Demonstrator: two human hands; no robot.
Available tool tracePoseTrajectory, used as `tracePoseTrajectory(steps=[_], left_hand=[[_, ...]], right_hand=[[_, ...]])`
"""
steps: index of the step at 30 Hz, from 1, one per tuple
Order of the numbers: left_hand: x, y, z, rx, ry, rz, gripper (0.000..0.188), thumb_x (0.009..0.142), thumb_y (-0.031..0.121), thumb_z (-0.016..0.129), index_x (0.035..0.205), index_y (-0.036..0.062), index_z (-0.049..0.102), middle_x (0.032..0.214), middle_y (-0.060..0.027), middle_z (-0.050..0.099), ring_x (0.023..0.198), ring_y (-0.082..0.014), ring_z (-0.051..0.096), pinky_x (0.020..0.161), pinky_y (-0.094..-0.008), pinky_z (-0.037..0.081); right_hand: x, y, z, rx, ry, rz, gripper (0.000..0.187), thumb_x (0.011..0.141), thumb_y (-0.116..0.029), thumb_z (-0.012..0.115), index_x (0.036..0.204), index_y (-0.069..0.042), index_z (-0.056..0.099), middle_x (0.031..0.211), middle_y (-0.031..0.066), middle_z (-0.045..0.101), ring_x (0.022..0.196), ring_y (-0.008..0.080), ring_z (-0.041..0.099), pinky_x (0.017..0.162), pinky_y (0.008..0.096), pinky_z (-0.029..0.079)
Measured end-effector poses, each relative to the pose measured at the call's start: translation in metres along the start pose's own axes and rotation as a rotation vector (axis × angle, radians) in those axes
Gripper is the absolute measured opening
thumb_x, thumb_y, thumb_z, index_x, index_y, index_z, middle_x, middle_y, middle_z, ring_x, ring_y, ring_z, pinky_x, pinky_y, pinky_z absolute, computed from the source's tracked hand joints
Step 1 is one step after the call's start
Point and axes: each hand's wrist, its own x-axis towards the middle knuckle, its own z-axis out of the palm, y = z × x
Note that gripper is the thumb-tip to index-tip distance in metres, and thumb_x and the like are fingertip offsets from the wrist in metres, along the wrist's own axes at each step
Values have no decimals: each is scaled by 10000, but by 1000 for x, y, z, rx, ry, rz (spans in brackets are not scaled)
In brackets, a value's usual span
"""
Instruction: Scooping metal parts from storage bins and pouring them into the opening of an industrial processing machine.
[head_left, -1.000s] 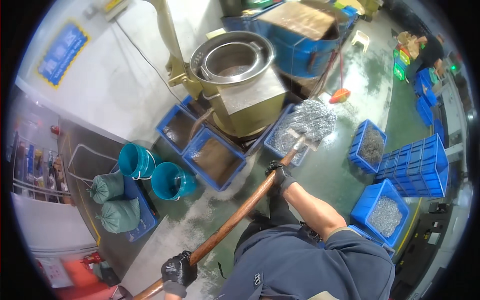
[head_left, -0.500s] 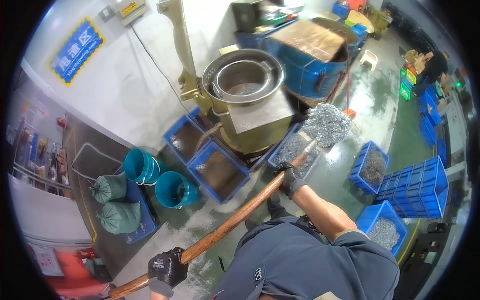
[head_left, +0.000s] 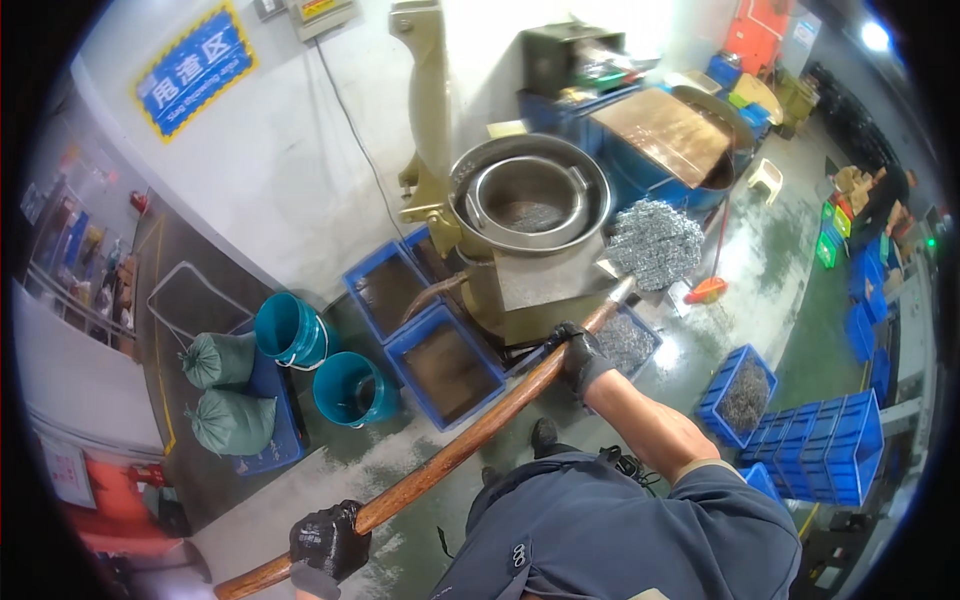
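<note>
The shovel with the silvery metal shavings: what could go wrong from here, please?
The heap of metal shavings is piled high on the shovel, so some might slide off onto the floor.
The floor looks shiny, perhaps wet, so a shoe could slip.
The right forearm is bare above the glove, so stray shavings might scratch it.

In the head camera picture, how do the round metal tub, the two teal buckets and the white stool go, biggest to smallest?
1. Round metal tub
2. Upper teal bucket and lower teal bucket: too alike to rank
3. White stool: looks smallest, but it stands farther away
</note>
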Motion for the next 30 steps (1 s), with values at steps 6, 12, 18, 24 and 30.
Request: tracePoseTrajectory(steps=[6, 12, 18, 24, 30], left_hand=[[-24, 8, -22, -25, 44, -92, 270, 797, 183, 625, 1056, 136, 683, 763, -119, 674, 676, -307, 664, 621, -434, 519], [-31, 46, -28, 99, 160, -258, 195, 892, 242, 606, 1035, 138, 686, 777, -131, 689, 656, -315, 666, 575, -419, 527], [-7, 98, -10, 385, 503, -330, 532, 749, 127, 698, 1264, 84, 569, 841, -103, 602, 717, -296, 608, 648, -435, 480], [23, 119, -9, 338, 407, -286, 654, 743, 96, 690, 1366, 64, 496, 909, -121, 583, 780, -297, 590, 678, -435, 467], [25, 124, 22, 186, 258, -293, 532, 779, 131, 666, 1296, 79, 548, 855, -148, 641, 733, -347, 640, 654, -459, 510]], right_hand=[[22, 6, 75, -161, -142, 98, 128, 818, -194, 611, 731, -126, 546, 678, 40, 511, 669, 221, 529, 615, 384, 459], [81, 26, 138, -22, -535, 121, 58, 809, -145, 626, 828, -119, 578, 699, 29, 548, 639, 157, 544, 611, 278, 476], [135, 20, 184, 156, -714, 111, 216, 805, -289, 714, 886, -117, 611, 709, 24, 584, 650, 165, 588, 607, 291, 505], [159, 34, 173, 340, -623, 90, 316, 895, -437, 648, 952, -128, 622, 792, 52, 595, 664, 218, 585, 612, 363, 526], [162, 35, 133, 32, -371, 213, 285, 900, -372, 638, 756, -139, 560, 583, 13, 482, 517, 183, 489, 473, 320, 425]])
